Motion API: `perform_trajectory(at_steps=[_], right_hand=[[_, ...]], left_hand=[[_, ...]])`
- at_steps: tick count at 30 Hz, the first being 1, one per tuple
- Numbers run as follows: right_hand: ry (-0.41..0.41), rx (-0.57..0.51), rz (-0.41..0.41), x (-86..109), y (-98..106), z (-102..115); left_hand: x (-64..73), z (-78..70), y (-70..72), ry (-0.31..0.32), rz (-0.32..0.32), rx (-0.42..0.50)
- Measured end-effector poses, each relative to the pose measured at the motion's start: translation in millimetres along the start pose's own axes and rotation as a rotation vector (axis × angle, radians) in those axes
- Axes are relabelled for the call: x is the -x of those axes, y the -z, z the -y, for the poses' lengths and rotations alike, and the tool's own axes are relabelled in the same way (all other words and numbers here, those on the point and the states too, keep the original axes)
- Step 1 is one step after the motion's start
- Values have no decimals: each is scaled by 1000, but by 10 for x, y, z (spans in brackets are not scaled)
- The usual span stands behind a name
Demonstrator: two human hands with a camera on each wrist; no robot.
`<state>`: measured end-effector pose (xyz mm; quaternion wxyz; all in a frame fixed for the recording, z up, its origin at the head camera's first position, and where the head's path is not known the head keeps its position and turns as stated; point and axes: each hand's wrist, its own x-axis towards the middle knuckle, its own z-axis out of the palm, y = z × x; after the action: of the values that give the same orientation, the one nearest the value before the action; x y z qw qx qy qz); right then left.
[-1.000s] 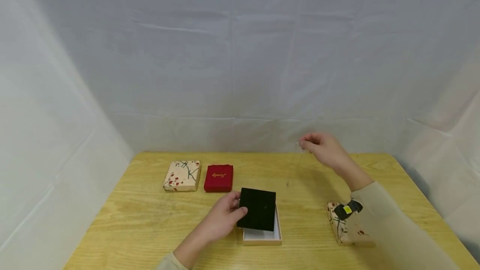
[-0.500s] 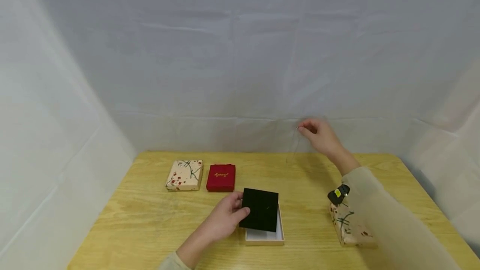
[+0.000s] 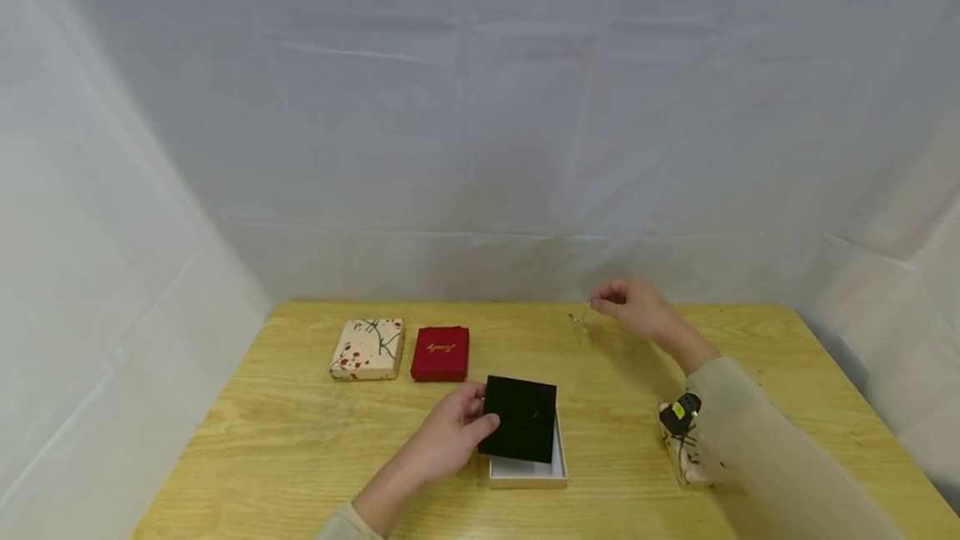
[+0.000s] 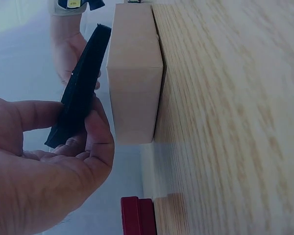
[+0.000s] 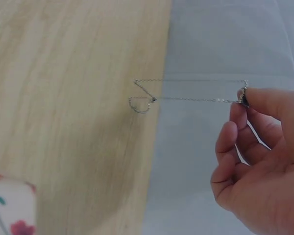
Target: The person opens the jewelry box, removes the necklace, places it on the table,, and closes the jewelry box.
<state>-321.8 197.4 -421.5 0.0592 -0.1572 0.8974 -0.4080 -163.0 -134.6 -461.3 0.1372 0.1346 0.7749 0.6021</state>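
My left hand [image 3: 450,432] pinches the black pad [image 3: 517,419] at one edge, thumb on one face and curled fingers on the other; the pad is held tilted above the pale box base [image 3: 528,483], hiding part of its white interior. My right hand [image 3: 633,308] has thumb and forefinger closed on one end of the fine chain necklace [image 5: 154,99], other fingers loosely bent. The chain hangs near the table's back edge, a small loop at its lower end; contact with the wood [image 3: 300,440]: cannot tell. Red box [image 3: 440,352] and flower-patterned box [image 3: 367,348] lie side by side, left. A second patterned piece [image 3: 684,457] lies partly under my right sleeve [image 3: 765,440].
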Motion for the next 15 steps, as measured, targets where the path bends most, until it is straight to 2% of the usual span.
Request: perform_trajectory(at_steps=[7, 15], right_hand=[[57, 18, 74, 40, -87, -61], [78, 32, 154, 80, -169, -155]], left_hand=[[0, 2, 6, 4, -13, -10], [-6, -8, -4, 13, -14, -35]])
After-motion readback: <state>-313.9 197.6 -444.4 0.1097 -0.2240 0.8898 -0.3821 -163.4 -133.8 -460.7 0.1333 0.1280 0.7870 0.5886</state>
